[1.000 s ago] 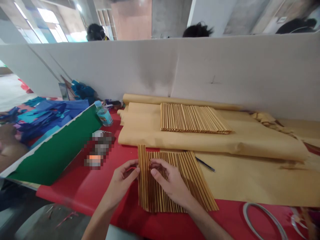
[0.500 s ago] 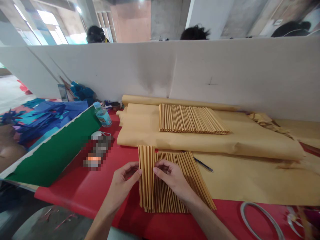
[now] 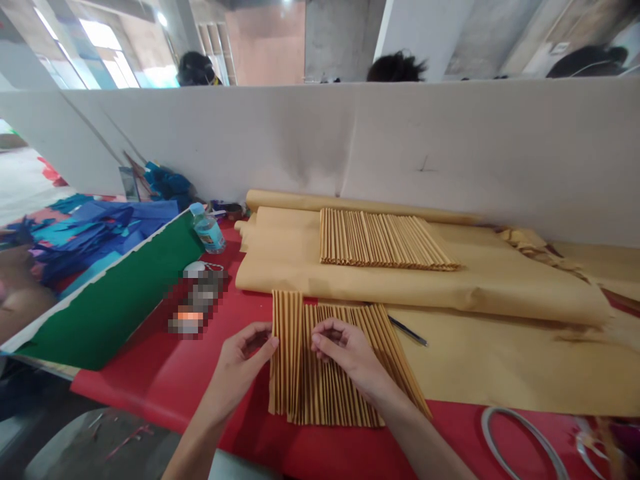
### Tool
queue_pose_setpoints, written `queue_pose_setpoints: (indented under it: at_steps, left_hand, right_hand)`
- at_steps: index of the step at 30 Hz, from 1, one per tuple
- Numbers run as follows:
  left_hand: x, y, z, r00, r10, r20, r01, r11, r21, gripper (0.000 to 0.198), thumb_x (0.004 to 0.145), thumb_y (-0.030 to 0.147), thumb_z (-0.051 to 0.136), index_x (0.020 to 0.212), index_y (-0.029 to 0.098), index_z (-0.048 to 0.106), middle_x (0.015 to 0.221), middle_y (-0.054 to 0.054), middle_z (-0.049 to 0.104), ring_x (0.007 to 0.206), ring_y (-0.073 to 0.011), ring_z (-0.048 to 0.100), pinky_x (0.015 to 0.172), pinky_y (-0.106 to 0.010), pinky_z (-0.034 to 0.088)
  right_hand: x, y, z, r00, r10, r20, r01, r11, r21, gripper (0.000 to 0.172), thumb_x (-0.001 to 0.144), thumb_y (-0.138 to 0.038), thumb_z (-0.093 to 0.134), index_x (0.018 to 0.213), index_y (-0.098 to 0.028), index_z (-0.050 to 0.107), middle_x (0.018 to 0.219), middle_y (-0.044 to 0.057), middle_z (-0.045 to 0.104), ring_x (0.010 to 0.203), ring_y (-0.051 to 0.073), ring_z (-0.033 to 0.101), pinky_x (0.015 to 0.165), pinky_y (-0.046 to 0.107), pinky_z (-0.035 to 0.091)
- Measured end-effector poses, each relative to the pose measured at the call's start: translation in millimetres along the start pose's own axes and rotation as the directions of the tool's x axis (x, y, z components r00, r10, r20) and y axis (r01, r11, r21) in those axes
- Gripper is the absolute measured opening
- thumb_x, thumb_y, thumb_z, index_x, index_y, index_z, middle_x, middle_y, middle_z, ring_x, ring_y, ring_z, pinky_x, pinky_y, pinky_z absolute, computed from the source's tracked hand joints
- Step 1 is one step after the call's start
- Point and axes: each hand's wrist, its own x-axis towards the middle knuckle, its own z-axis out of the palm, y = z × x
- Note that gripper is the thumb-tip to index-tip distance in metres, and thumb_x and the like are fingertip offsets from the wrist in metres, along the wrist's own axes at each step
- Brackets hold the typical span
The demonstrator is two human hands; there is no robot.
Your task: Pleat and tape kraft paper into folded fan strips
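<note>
Tan pleated paper (image 3: pixel 340 393), pinched by my left hand (image 3: pixel 244 363) and right hand (image 3: pixel 350 357); an uneven grip could skew the folds.

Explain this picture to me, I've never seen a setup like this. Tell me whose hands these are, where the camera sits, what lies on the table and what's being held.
There is no machine here. A camera worn on a person's head looks forward and down at their own bare hands. The left hand pinches the left edge of a pleated brown paper. The right hand pinches its folds nearer the middle. The paper lies on a red table cover. Behind it are flat brown sheets, a second pleated stack, a pen and a water bottle.
</note>
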Motion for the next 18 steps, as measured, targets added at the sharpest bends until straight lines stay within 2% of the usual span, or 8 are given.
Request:
queue_pose_setpoints:
  at_steps: [3,7,9,11,14,18]
  left_hand:
    - [0,0,0.1,1.000,-0.021,0.004,0.022,0.998,-0.066,0.035,0.079,0.046,0.080,0.100,0.018,0.073,0.100,-0.008,0.076,0.093,-0.0221,0.069,0.079,-0.031,0.056]
    - [-3,-3,4.7,0.998,-0.043,0.049,0.050,0.990,-0.131,0.036,0.080,0.045,0.081,0.102,0.018,0.073,0.100,-0.008,0.075,0.094,-0.0220,0.069,0.079,-0.030,0.056]
    - [-5,-5,7.8,0.996,-0.047,0.075,0.058,0.987,-0.152,0.037,0.081,0.045,0.081,0.105,0.018,0.073,0.102,-0.009,0.075,0.096,-0.0229,0.069,0.079,-0.031,0.056]
    - [-6,-5,10.2,0.994,-0.054,0.092,0.069,0.983,-0.168,0.037,0.081,0.045,0.081,0.105,0.018,0.074,0.105,-0.010,0.075,0.098,-0.0235,0.069,0.080,-0.031,0.056]
    - [-6,-3,11.1,0.991,-0.085,0.102,0.105,0.974,-0.203,0.038,0.080,0.044,0.082,0.106,0.018,0.074,0.107,-0.010,0.075,0.097,-0.0232,0.070,0.081,-0.032,0.057]
    - [-4,-2,8.4,0.988,-0.135,0.080,0.151,0.957,-0.248,0.040,0.076,0.044,0.085,0.106,0.019,0.075,0.108,-0.009,0.075,0.094,-0.0219,0.070,0.077,-0.030,0.057]
  right_hand:
    - [-1,-1,0,1.000,0.002,0.007,-0.002,1.000,0.004,0.039,0.079,-0.051,0.082,0.094,-0.019,0.067,0.078,0.000,0.067,0.069,0.013,0.062,0.065,0.028,0.050]
    - [-2,-1,5,0.998,-0.008,0.064,0.008,1.000,0.005,0.048,0.078,-0.052,0.083,0.108,-0.021,0.065,0.095,0.004,0.067,0.084,0.016,0.065,0.069,0.029,0.053]
    - [-2,-1,8,0.994,-0.024,0.103,0.024,1.000,0.009,0.046,0.077,-0.052,0.084,0.105,-0.021,0.065,0.098,0.004,0.067,0.088,0.016,0.064,0.075,0.030,0.053]
    - [-3,-1,9,0.992,-0.031,0.123,0.027,0.999,0.027,0.042,0.076,-0.051,0.085,0.098,-0.021,0.065,0.092,0.002,0.066,0.084,0.015,0.063,0.078,0.031,0.052]
    - [-3,-2,8,0.993,-0.001,0.121,-0.008,0.997,0.074,0.042,0.073,-0.051,0.088,0.091,-0.021,0.064,0.083,-0.001,0.065,0.075,0.014,0.061,0.075,0.031,0.051]
    - [-4,-5,6,0.994,0.034,0.104,-0.047,0.991,0.127,0.045,0.066,-0.050,0.092,0.088,-0.022,0.065,0.081,-0.002,0.064,0.073,0.014,0.060,0.074,0.031,0.050]
